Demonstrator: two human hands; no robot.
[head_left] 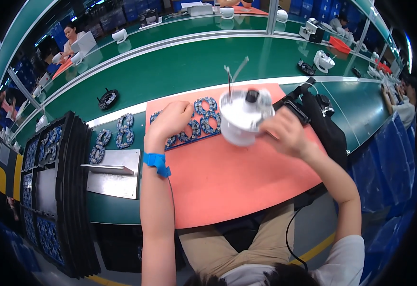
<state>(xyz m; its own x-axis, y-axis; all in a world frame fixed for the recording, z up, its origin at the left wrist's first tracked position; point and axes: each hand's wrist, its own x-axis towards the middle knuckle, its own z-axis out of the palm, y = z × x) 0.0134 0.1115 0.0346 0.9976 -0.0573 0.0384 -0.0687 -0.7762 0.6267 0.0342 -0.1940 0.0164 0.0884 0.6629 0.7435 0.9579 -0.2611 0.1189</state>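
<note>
My left hand [174, 118], fingers curled and closed, is above a row of blue figure-eight circuit boards [207, 114] at the back of the salmon mat [227, 186]. Whatever those fingers pinch is hidden under the hand. A blue wrist strap [156, 163] with a thin cord circles my left wrist. My right hand [284, 131], smeared by motion, grips the right side of a white round plastic housing [234, 117]. Wires stick up from this housing, and a black knob-like part shows in it. It is tilted and held over the mat, just right of the boards.
Left of the mat are loose circuit boards [124, 131], a metal plate with a raised bar [113, 178] and a stack of black trays [65, 190]. A black ring part [108, 99] lies on the green conveyor [170, 66]. Black equipment [320, 119] stands at the right.
</note>
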